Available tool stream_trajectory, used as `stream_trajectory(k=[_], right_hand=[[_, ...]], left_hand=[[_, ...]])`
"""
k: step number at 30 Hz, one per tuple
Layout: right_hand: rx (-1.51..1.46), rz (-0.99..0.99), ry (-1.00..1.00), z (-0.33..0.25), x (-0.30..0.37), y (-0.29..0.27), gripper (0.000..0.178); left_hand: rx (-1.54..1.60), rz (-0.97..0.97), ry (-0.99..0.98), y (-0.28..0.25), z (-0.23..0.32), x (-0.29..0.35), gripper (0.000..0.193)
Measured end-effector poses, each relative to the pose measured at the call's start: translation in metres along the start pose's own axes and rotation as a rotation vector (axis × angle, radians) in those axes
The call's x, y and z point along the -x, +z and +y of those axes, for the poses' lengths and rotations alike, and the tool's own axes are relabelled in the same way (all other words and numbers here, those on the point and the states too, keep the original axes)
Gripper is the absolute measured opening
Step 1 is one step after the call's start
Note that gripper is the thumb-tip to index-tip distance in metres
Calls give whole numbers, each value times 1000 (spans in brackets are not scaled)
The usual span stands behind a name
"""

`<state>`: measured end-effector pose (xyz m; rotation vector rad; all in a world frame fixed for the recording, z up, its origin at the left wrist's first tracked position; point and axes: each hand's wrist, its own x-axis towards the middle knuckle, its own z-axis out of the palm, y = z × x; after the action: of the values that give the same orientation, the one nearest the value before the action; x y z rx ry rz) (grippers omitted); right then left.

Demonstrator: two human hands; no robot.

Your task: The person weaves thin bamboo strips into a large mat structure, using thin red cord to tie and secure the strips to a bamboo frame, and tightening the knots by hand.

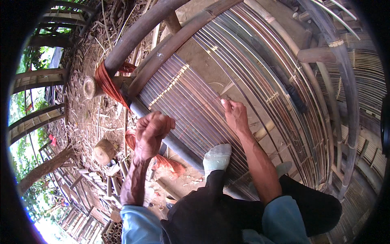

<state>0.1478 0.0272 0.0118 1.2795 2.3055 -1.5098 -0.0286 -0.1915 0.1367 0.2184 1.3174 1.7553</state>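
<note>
The left hand point(153, 128) is curled into a fist above the left rail point(183, 149) of the bamboo frame point(174, 45). The right hand point(235, 114) pinches thumb to forefinger at the gap-side edge of the left slats point(189, 97); whether either holds a fine strand cannot be told. Judged so, slat work is in hand, calling next for controlled fingers. A socked foot point(216, 157) rests on the slats. Red cloth point(107, 83) wraps the far-left corner; littered earth point(79, 112) lies beyond.
</note>
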Motion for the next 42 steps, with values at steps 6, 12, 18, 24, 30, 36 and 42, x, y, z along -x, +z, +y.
stream_trajectory(k=[6,12,18,24,30,36,42], right_hand=[[80,414,-415,-39,10,-3,32],[294,13,-894,-78,5,8,27],[167,-188,-763,-69,14,9,45],[155,-230,-824,-76,19,12,44],[295,-462,-901,-82,53,33,30],[339,-459,-862,-91,76,33,32],[229,-270,-791,-120,50,17,40]], left_hand=[[-147,241,-213,0,20,12,30],[-422,33,-124,12,17,24,34],[-324,114,-47,16,1,39,35],[22,258,-210,-15,-12,45,31],[-944,891,301,-135,1,11,28],[-859,698,13,-193,-3,-8,51],[-474,561,144,-132,-1,29,24]])
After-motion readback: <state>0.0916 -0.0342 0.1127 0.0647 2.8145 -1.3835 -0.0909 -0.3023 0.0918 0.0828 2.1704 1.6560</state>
